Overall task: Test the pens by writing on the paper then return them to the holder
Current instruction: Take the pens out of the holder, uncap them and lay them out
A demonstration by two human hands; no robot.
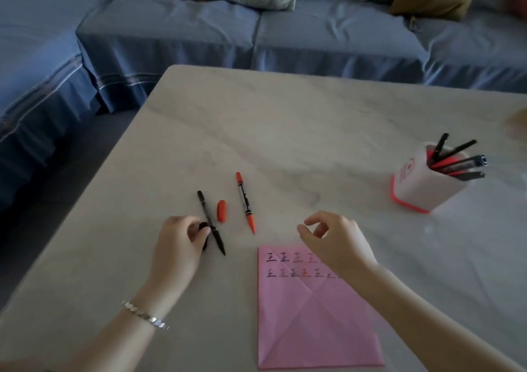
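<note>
Creased pink paper [310, 314], left hand [176, 246] — gripping black cap [204, 227], slim black pen [204, 206]

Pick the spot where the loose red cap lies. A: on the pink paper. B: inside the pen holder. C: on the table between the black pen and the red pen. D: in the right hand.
C: the red cap lies on the table between the black pen and the red pen, touching neither; the right hand holds nothing and the left hand pinches a black cap.
</note>
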